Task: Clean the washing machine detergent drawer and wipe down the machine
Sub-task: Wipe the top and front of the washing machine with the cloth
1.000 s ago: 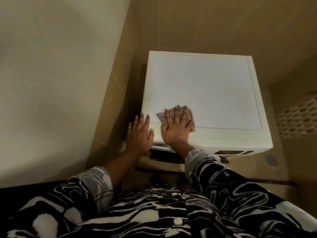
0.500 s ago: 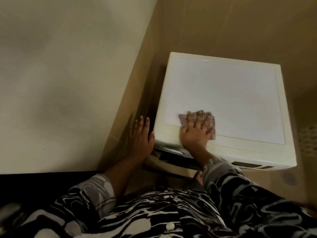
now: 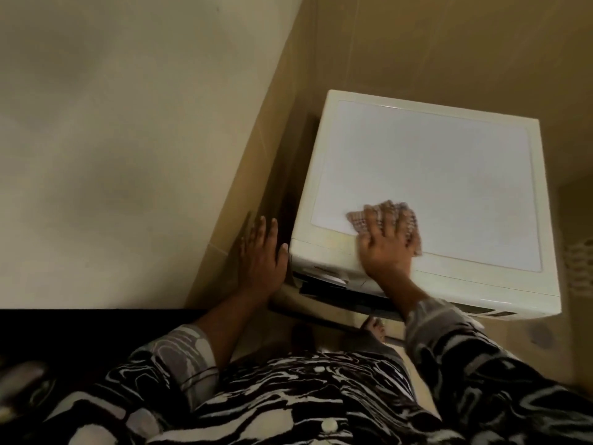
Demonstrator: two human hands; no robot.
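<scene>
Right hand [image 3: 386, 252], fingers spread flat, presses the cloth [image 3: 414, 234] near the washing machine [image 3: 433, 168] top's front left corner, left hand [image 3: 261, 256] straight-fingered beside it; unpinched, the cloth may slide off the edge.

Left hand [image 3: 261, 255] flat, fingers straight; right hand [image 3: 386, 248] palm-down, fingers apart

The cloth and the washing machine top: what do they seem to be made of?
The cloth, under the right hand, looks like soft woven fabric: small checked pattern, limp and flat. The washing machine top looks hard and smooth, an even white panel in a cream rim, probably plastic or painted metal; the picture cannot settle which.
</scene>
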